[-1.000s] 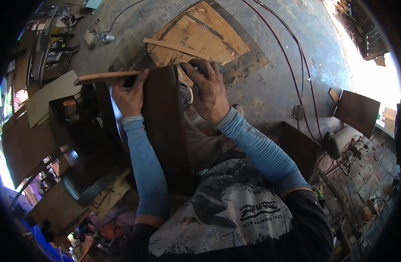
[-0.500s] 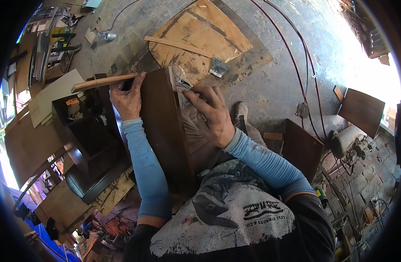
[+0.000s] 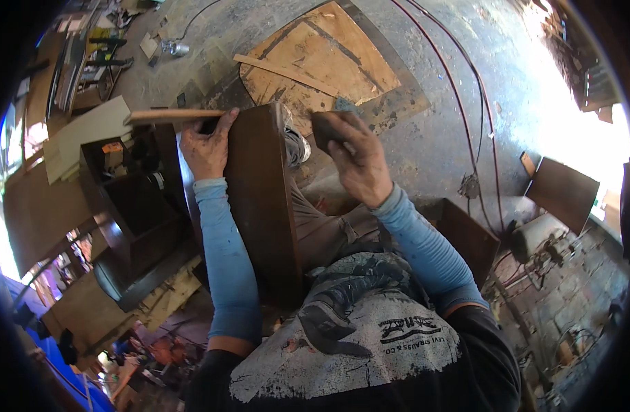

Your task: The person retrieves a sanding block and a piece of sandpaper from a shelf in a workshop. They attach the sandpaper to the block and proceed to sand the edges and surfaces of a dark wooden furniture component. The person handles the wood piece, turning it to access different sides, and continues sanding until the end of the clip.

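Observation:
A dark brown wooden panel [image 3: 259, 206], perhaps the side of a drawer or box, stands lengthwise in front of me, beside my legs. My left hand [image 3: 206, 152] grips its far left corner, thumb on top, the other fingers mostly hidden. Against that thumb ends a lighter wooden edge [image 3: 174, 115] that reaches out to the left; how it joins the panel is hidden. Just right of the panel's far end, my right hand [image 3: 359, 161] is raised and closed around a dark, flat pad [image 3: 322, 132]. The pad is apart from the panel, and its exact kind is unclear.
A dark open cabinet [image 3: 140, 206] stands close on the left. Ahead on the floor lies a stained plywood sheet [image 3: 329, 51] with a thin wooden strip [image 3: 287, 75]. Hoses [image 3: 459, 89] run along the right, near dark boards [image 3: 565, 192] and a cylindrical machine [image 3: 541, 226].
My right hand has lifted off the panel's right edge and moved right, and the dark pad in it now shows. The left hand keeps its grip, while the view has shifted slightly.

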A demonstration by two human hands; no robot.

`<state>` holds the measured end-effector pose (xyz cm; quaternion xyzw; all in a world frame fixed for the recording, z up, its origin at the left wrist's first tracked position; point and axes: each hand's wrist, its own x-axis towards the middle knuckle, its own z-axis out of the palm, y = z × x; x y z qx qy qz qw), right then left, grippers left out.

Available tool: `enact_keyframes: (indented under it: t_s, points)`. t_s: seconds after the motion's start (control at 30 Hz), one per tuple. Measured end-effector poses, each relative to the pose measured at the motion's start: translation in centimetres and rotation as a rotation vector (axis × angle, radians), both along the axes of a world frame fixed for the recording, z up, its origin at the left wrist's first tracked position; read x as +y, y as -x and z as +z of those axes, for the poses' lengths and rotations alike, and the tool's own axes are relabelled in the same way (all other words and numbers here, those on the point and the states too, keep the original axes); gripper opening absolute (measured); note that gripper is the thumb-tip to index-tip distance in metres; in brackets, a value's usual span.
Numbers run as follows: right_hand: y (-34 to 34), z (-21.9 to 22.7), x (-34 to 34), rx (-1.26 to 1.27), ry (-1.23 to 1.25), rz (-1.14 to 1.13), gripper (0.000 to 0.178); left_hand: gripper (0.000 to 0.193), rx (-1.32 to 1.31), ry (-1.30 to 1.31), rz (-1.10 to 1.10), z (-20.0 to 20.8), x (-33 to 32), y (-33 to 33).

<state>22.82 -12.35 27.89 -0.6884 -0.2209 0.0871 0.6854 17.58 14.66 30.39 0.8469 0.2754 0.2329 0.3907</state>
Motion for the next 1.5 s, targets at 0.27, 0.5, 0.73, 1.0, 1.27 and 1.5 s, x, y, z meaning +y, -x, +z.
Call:
enact_keyframes:
  t_s: [0.27, 0.5, 0.73, 1.0, 1.27, 1.5]
  points:
    - [-2.9, 4.2, -3.8, 0.479, 0.214, 0.38, 0.046, 0.069, 0.196, -0.295, 0.19, -0.1, -0.6, -0.8]
    - [-2.3, 3.7, -1.2, 0.439, 0.325, 0.346, 0.044, 0.071, 0.153, -0.276, 0.168, 0.5, -2.0, -0.6]
    - [-16.9, 2.4, 1.8, 0.267, -0.022, 0.255, 0.019, 0.064, 0.165, -0.182, 0.17, 0.2, -2.0, 0.0]
    - [-8.7, -3.0, -7.8, 0.155, 0.195, 0.284, 0.021, 0.068, 0.238, -0.436, 0.152, 0.1, -0.6, 4.6]
    - [6.8, 3.2, 0.7, 0.553, 0.338, 0.774, 0.052, 0.072, 0.465, -0.524, 0.055, 1.7, -9.0, 12.2]
    - [9.1, 2.3, 1.3, 0.352, 0.224, 0.735, 0.053, 0.067, 0.439, -0.476, 0.383, 1.7, -14.4, 28.9]
